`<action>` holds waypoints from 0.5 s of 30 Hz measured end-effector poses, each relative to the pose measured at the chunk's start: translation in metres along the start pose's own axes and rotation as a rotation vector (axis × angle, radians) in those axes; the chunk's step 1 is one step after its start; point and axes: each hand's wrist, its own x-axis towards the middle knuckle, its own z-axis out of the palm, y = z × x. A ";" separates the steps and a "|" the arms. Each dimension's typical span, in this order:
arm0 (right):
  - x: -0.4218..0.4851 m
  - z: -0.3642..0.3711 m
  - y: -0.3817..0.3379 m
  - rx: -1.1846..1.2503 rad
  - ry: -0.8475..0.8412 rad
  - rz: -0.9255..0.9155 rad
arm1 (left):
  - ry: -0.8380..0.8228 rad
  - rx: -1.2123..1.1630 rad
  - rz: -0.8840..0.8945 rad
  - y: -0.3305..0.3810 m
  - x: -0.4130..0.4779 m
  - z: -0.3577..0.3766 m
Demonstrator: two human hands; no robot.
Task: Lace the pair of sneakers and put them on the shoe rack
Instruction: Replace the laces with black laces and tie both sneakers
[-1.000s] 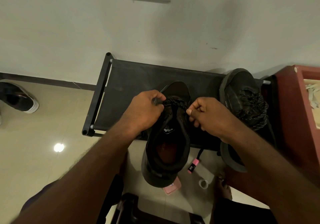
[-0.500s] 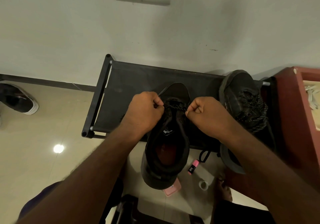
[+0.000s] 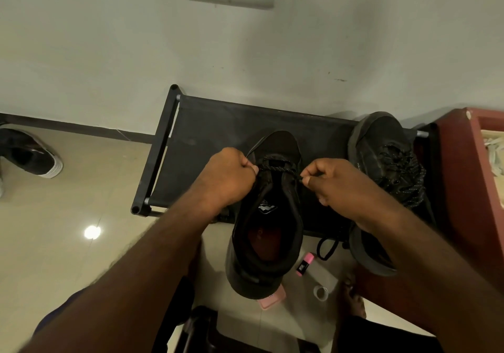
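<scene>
A black fabric shoe rack (image 3: 218, 123) stands against the wall. The middle sneaker (image 3: 268, 224) overhangs the rack's front edge, and the second sneaker (image 3: 381, 145), fully laced, sits at the right end. The left hand (image 3: 229, 178) and right hand (image 3: 335, 180) each pinch the speckled lace (image 3: 275, 166) taut. The wording on the white tongue logo (image 3: 267, 207) is unreadable.

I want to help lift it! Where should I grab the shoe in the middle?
Probably grab the middle sneaker by its heel rim, coming from the near side. The heel overhangs the shoe rack toward you, and its wide-open mouth faces up, so it is easy to hook into.
</scene>
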 end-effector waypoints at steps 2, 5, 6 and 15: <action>0.000 0.006 -0.001 -0.029 0.034 0.003 | -0.029 -0.011 -0.026 -0.001 -0.002 0.000; 0.003 0.013 -0.003 -0.075 0.115 -0.016 | -0.080 -0.063 -0.054 0.002 -0.005 -0.001; 0.004 0.013 -0.003 -0.065 0.135 -0.017 | -0.085 -0.082 -0.066 0.003 -0.005 -0.002; -0.001 0.010 -0.009 0.064 0.133 -0.030 | -0.200 -0.462 -0.220 0.000 -0.003 -0.013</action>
